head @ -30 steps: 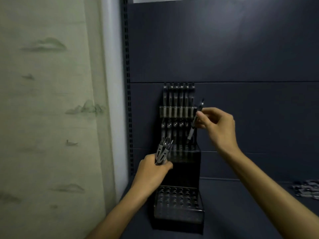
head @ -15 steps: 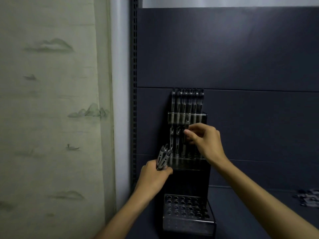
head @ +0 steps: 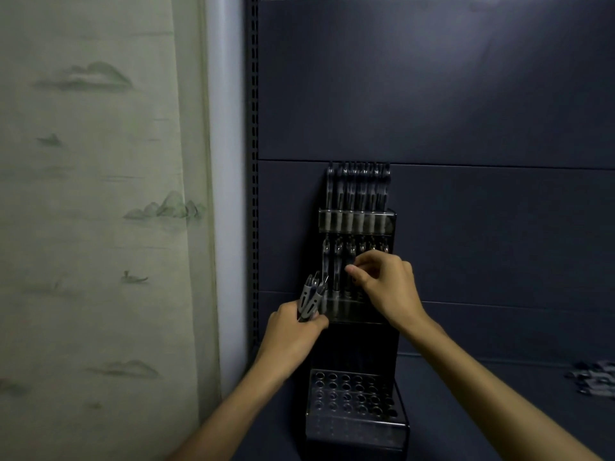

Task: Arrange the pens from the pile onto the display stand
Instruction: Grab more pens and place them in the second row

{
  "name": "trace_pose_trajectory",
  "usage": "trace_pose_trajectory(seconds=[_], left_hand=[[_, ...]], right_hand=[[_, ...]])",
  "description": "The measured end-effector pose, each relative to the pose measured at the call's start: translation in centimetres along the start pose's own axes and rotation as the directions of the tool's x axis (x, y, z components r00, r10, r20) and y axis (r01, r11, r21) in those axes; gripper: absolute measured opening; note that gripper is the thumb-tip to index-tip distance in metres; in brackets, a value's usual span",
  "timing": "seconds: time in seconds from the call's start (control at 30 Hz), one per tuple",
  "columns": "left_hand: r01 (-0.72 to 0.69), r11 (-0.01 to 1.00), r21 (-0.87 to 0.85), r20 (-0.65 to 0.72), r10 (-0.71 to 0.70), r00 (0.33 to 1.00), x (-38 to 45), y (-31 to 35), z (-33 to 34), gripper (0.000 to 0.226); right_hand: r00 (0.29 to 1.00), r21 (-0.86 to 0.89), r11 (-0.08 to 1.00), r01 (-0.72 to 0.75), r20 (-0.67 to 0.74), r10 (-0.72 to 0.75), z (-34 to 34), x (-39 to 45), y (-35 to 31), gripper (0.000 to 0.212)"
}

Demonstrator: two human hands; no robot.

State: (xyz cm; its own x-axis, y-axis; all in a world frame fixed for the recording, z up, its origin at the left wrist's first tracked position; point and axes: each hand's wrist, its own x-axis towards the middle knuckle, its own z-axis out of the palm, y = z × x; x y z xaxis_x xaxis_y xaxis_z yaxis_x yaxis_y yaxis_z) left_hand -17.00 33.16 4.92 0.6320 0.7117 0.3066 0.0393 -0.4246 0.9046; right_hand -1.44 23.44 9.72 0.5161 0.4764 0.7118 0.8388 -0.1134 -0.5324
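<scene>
A black tiered display stand [head: 362, 347] leans against the dark back panel. Its top tier is filled with a row of pens [head: 357, 194]; the middle tier holds several pens [head: 336, 271]; the bottom tier [head: 352, 397] shows only open holes. My left hand [head: 293, 334] grips a bundle of grey pens [head: 311, 299] upright beside the stand's left edge. My right hand [head: 389, 291] is at the middle tier, thumb and curled fingers pinching a pen standing in that row; the hand hides most of it. The pen pile [head: 595, 377] lies on the shelf at far right.
A slotted shelf upright [head: 254, 194] runs down just left of the stand. A pale curtain with a landscape print [head: 100, 227] fills the left side. The dark shelf surface [head: 482, 394] stretches between the stand and the pile.
My right hand brought its pen down from beside the top tier into the middle row and sank lower with it. The left hand kept its bundle beside the stand.
</scene>
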Motion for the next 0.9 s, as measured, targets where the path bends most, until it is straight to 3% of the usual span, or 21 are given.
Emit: trace_pose_trajectory(seconds=[0.37, 0.5, 0.6, 0.7, 0.77, 0.9], left_hand=[[-0.019, 1.0, 0.002, 0.013, 0.019, 1.0, -0.4, 0.2, 0.6, 0.031], [-0.053, 0.998, -0.026, 0.01, 0.053, 0.999, -0.4, 0.3, 0.6, 0.032], [-0.08, 0.986, -0.146, 0.013, 0.082, 0.997, -0.8, 0.6, 1.1, 0.035], [-0.062, 0.964, -0.257, 0.045, 0.076, 0.996, -1.1, 1.1, 1.5, 0.037], [-0.053, 0.957, -0.284, 0.068, 0.076, 0.995, -1.2, 1.4, 1.6, 0.035], [-0.062, 0.974, -0.218, 0.116, 0.089, 0.989, -1.5, 1.7, 1.2, 0.028]], right_hand=[[0.999, -0.001, 1.0, -0.023, 0.024, 0.023, -0.3, -0.9, 0.0, 0.017], [0.998, 0.096, 0.995, -0.024, -0.059, 0.029, -1.4, -2.1, -0.7, 0.008], [0.987, 0.307, 0.945, -0.11, 0.142, 0.069, -1.9, -3.0, -2.1, 0.016], [0.904, 0.463, 0.842, -0.277, 0.422, 0.065, -2.0, -3.4, -3.4, 0.009], [0.885, 0.494, 0.826, -0.271, 0.465, 0.012, -1.8, -3.6, -3.4, 0.013], [0.91, 0.546, 0.792, -0.273, 0.414, 0.028, -1.8, -3.8, -2.9, 0.023]])
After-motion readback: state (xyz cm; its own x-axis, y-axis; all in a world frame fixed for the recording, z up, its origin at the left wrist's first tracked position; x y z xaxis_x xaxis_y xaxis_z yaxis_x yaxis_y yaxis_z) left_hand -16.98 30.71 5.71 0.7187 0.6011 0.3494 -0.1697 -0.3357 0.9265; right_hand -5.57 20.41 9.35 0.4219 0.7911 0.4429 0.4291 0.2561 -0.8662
